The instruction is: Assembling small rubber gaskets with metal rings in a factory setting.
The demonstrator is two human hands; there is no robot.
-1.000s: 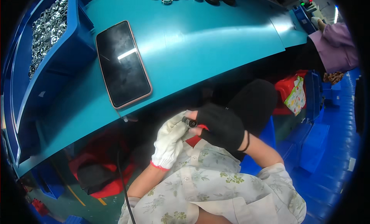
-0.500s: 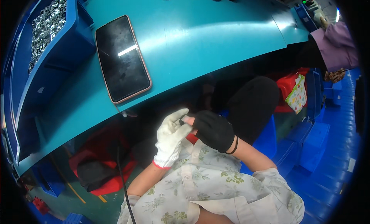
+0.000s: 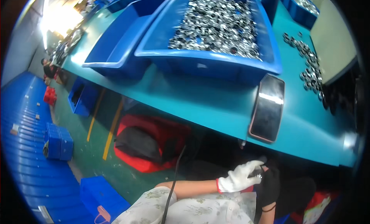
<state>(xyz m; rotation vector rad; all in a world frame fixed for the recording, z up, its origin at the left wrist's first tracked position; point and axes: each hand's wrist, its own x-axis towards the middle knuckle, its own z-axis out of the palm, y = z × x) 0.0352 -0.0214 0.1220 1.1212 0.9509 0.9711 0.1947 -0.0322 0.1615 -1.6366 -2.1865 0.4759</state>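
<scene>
My left hand (image 3: 239, 178), in a white knit glove with a red cuff, is closed in front of my lap. Between its thumb and fingers shows a small shiny metal part (image 3: 259, 176). Right up against it is my right hand (image 3: 269, 186), in a black glove that leaves the thumb tip bare. The right fingers are curled, and the dark glove hides what they hold. Just beyond my hands, a phone (image 3: 268, 108) lies face up near the bench edge.
A blue bin (image 3: 208, 68) full of shiny metal rings stands on the teal bench (image 3: 200, 104). To its left is another blue bin (image 3: 111, 64). Loose rings (image 3: 308, 64) lie at the right. A red stool (image 3: 133, 162) with dark cloth stands below, and a cable (image 3: 175, 181) crosses my arm.
The view has swung left, bringing the bins and floor into sight and shifting the phone and my hands rightward. My hands stay together; the shiny part now shows between them.
</scene>
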